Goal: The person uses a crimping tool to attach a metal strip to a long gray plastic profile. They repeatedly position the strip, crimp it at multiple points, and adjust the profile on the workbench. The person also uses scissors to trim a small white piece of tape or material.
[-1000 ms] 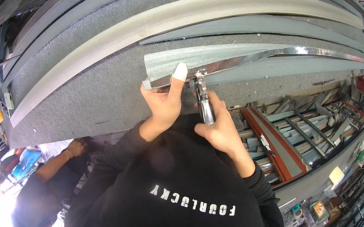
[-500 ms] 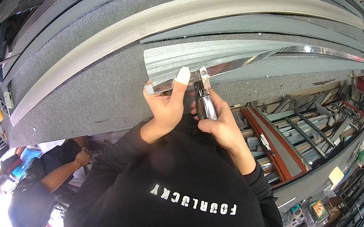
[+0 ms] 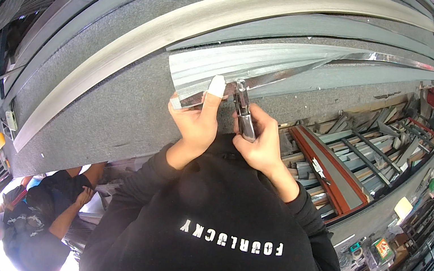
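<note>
So, left hand grips the ribbed grey profile by its end; right hand clasps a plier-like tool just beside it, seemingly working the edge; next squeeze probably wants steady support.

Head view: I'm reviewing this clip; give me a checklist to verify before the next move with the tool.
1. Left hand steadying the silver-grey profile: ok, thumb on top near its end.
2. Hand tool held by the right hand: ok.
3. Tool head at the profile's near edge: ok; whether it bites the edge: cannot tell.
4. Left thumb clear of the tool head: ok, a small gap shows.
5. Hand protection: not ok, no gloves, only a white thumb cover.
6. Co-worker clear of the profile: ok, off at lower left.
</note>
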A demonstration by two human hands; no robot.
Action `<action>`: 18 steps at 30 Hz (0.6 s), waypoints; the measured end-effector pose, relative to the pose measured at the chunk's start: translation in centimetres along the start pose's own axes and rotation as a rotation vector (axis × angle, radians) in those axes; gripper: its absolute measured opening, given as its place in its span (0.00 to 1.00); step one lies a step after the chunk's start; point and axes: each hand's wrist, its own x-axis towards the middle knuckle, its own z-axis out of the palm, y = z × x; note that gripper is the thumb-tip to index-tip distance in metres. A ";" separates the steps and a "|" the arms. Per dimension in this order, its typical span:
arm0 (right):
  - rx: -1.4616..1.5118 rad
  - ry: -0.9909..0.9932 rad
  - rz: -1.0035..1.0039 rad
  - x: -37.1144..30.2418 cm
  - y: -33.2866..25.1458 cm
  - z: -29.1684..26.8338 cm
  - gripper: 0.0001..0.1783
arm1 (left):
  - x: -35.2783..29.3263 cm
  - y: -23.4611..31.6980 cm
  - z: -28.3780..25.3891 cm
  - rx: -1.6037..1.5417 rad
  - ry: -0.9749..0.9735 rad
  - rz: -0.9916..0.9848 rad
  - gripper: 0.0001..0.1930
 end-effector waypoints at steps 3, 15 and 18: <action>-0.051 -0.070 0.041 0.0 -0.1 -0.4 0.27 | 0.3 -0.1 0.1 -0.021 0.013 -0.015 0.12; 0.107 -0.164 0.019 -1.1 -0.5 -0.4 0.43 | 0.5 0.5 0.5 -0.079 0.076 -0.088 0.08; 0.159 -0.145 0.045 -1.1 -0.9 -0.5 0.42 | 0.2 0.3 0.3 -0.070 0.053 -0.071 0.09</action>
